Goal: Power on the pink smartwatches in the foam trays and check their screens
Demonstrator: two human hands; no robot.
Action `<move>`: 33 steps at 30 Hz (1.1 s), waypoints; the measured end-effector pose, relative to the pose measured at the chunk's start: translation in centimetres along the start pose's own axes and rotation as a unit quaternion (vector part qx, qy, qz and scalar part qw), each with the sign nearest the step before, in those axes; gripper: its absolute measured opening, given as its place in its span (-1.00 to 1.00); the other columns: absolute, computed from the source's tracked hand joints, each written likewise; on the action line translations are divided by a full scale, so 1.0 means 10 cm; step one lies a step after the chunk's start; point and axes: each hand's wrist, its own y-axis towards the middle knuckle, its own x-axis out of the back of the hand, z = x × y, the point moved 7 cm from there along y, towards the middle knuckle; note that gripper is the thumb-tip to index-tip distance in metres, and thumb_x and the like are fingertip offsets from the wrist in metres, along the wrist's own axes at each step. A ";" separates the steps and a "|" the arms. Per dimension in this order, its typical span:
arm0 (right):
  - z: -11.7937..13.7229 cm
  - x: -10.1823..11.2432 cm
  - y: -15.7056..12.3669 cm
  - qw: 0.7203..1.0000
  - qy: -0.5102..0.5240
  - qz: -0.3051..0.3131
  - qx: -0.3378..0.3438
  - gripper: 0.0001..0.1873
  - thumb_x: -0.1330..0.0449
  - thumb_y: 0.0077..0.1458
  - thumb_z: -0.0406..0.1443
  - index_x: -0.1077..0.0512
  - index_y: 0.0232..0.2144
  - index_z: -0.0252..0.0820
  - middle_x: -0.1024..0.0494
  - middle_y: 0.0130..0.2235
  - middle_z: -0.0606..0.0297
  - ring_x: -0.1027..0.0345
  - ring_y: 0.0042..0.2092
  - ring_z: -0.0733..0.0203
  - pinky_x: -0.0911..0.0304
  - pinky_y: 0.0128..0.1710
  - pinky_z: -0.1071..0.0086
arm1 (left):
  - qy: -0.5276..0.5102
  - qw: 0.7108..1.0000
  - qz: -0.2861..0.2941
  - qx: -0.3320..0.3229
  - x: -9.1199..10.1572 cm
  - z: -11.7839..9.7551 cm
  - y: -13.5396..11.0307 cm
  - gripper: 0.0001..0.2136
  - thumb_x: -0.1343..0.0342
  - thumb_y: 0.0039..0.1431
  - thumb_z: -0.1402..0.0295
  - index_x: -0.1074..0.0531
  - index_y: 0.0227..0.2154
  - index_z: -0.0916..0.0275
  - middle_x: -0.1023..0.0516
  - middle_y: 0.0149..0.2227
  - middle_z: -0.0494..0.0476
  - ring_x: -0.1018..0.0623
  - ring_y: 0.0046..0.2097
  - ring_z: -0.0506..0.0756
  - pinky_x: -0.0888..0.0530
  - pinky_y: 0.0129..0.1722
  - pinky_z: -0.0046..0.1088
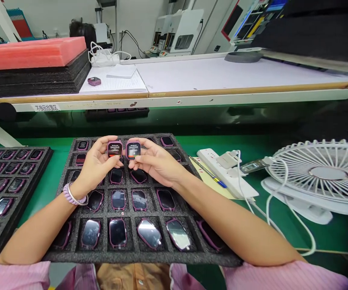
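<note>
**Two lit watch units held over foam tray**

Left hand (97, 163) grips one lit watch unit (114, 148); right hand (154, 161) grips a second lit unit (133, 149). Both just above the black foam tray (71, 161) of dark units on green worktop (246, 139).

Centre: a foam tray (131, 249) lay on the desk (252, 141) directly before the person, a watch body in nearly every pocket.
Above the tray's far rows: the left hand (97, 163) and right hand (155, 161) met side by side, each holding one watch body, the left watch (114, 148) just beside the right watch (133, 149).
Left: a second tray (7, 181) sat just beside the first.
Right: a power strip (222, 169) lay near the tray, a fan (321, 177) beyond it.
Behind: a raised shelf (222, 76) carried stacked foam sheets (35, 68) at its left end, with papers (116, 82) beside them.
</note>
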 end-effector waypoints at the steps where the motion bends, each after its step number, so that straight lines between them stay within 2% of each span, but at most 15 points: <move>1: 0.01 0.00 0.00 1.000 0.001 -0.003 0.004 -0.44 -0.42 -0.06 -0.41 -0.42 0.02 -0.10 -0.61 -0.27 0.39 -0.55 -0.31 0.27 -0.44 -0.29 0.42 | -0.006 1.000 0.003 0.003 -0.01 0.00 -0.01 -0.48 -0.35 0.08 0.38 -0.37 0.11 0.22 -0.60 -0.08 0.11 -0.65 -0.34 -0.03 -0.69 -0.24 -0.48; 5: 0.02 0.04 0.01 1.000 -0.010 -0.019 0.011 -0.48 -0.36 -0.08 -0.41 -0.43 -0.02 -0.10 -0.58 -0.30 0.40 -0.53 -0.35 0.24 -0.40 -0.32 0.38 | -0.013 1.000 0.004 0.025 -0.02 0.03 -0.04 -0.46 -0.31 0.09 0.38 -0.38 0.15 0.22 -0.60 0.04 0.19 -0.71 -0.29 0.04 -0.73 -0.16 -0.39; 10: -0.02 0.07 0.02 0.999 -0.025 -0.026 0.019 -0.53 -0.45 -0.01 -0.31 -0.44 -0.04 -0.11 -0.57 -0.25 0.38 -0.46 -0.41 0.31 -0.35 -0.41 0.41 | -0.027 0.998 -0.011 0.053 -0.02 0.06 -0.05 -0.50 -0.30 0.11 0.33 -0.43 0.14 0.23 -0.65 -0.06 0.14 -0.73 -0.30 0.08 -0.75 -0.20 -0.36; 16: -0.03 0.09 0.04 0.998 -0.035 -0.040 0.026 -0.46 -0.53 -0.01 -0.20 -0.43 -0.03 -0.10 -0.61 -0.20 0.33 -0.38 -0.48 0.38 -0.29 -0.50 0.48 | -0.031 0.998 -0.018 0.057 -0.01 0.06 -0.06 -0.51 -0.38 0.13 0.26 -0.46 0.10 0.23 -0.68 -0.13 0.13 -0.74 -0.32 0.12 -0.76 -0.23 -0.35; 21: -0.02 0.08 0.07 0.999 -0.032 -0.031 0.024 -0.49 -0.45 -0.08 -0.31 -0.42 -0.05 -0.10 -0.58 -0.26 0.39 -0.46 -0.45 0.34 -0.36 -0.43 0.47 | -0.038 0.997 -0.026 0.055 0.04 0.06 -0.04 -0.50 -0.39 0.08 0.27 -0.47 0.09 0.24 -0.69 -0.17 0.12 -0.74 -0.32 0.14 -0.76 -0.23 -0.31; 24: -0.02 0.07 0.05 0.999 -0.027 -0.031 0.027 -0.49 -0.39 -0.09 -0.36 -0.41 -0.05 -0.10 -0.58 -0.23 0.37 -0.49 -0.42 0.33 -0.37 -0.42 0.46 | -0.034 0.997 -0.019 0.062 0.02 0.06 -0.05 -0.49 -0.35 0.07 0.31 -0.46 0.10 0.25 -0.69 -0.14 0.13 -0.74 -0.31 0.15 -0.77 -0.20 -0.25; 33: -0.03 0.09 0.02 0.999 -0.028 -0.029 0.025 -0.48 -0.39 -0.09 -0.38 -0.40 -0.03 -0.12 -0.61 -0.23 0.38 -0.52 -0.39 0.31 -0.38 -0.39 0.46 | -0.039 0.997 -0.018 0.070 -0.02 0.08 -0.06 -0.48 -0.30 0.02 0.36 -0.45 0.10 0.25 -0.67 -0.12 0.10 -0.74 -0.32 0.11 -0.75 -0.23 -0.38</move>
